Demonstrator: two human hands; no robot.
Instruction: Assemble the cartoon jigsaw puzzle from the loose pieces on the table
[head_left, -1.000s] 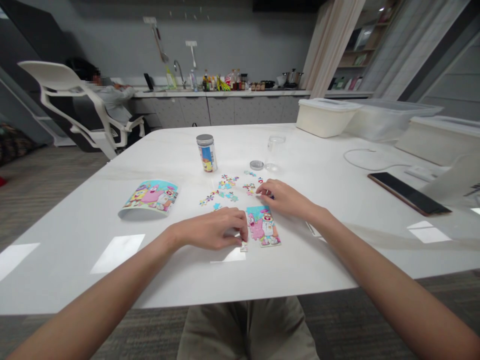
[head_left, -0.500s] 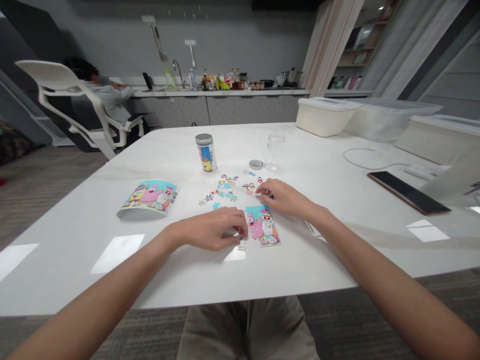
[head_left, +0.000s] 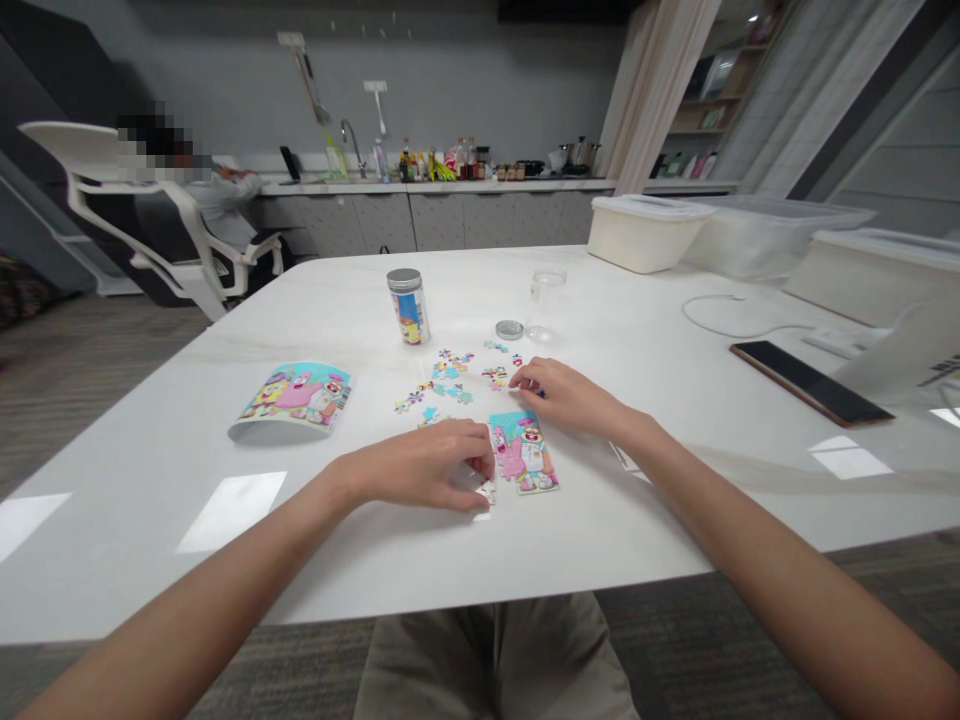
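A partly joined cartoon jigsaw puzzle (head_left: 534,455) lies on the white table, showing a pink starfish and a figure in a white suit. Just left of it, my left hand (head_left: 435,465) is closed, thumb and fingers around a small pale puzzle piece (head_left: 487,490) near the joined part's lower left edge. My right hand (head_left: 562,392) rests above the joined part with its fingers curled together, the tips beside loose puzzle pieces (head_left: 450,370). What those fingertips hold, if anything, is hidden. A curved picture sheet (head_left: 296,395) with the same characters lies to the left.
Behind the pieces stand a picture-wrapped jar (head_left: 409,308) with a metal lid, a clear jar (head_left: 547,305) and a loose lid (head_left: 510,329). A phone (head_left: 810,382), a white cable (head_left: 720,320) and storage boxes (head_left: 645,238) occupy the right side. A person (head_left: 225,210) sits at the far left.
My left thumb has moved down and right, to the lower end of the pale puzzle piece. My right hand stays almost still. The view has shifted slightly.
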